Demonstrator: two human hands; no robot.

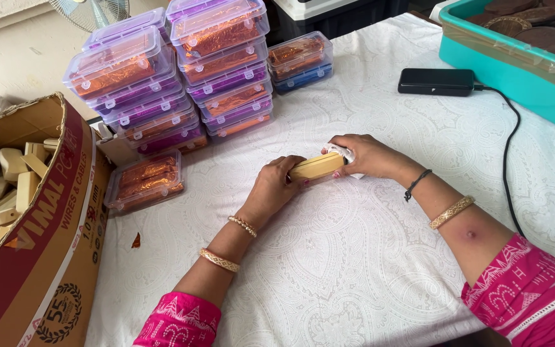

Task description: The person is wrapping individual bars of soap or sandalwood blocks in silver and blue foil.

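left hand (276,183) clamped round near end of pale wooden block (317,166), steadying it just above white tablecloth (354,257); right hand (369,156) closed on far end with white cloth (343,153) pressed against it; stacked clear boxes (181,71) behind, cardboard carton (40,244) of similar blocks at left

The wooden block (317,166) looks pale, smooth and matt, same as the wooden pieces (1,186) in the rough cardboard box (46,257). Worktop's white cloth (329,257) has a woven pattern, pretty matt. The clear plastic boxes (181,71) are glossy, with shiny orange foil inside.
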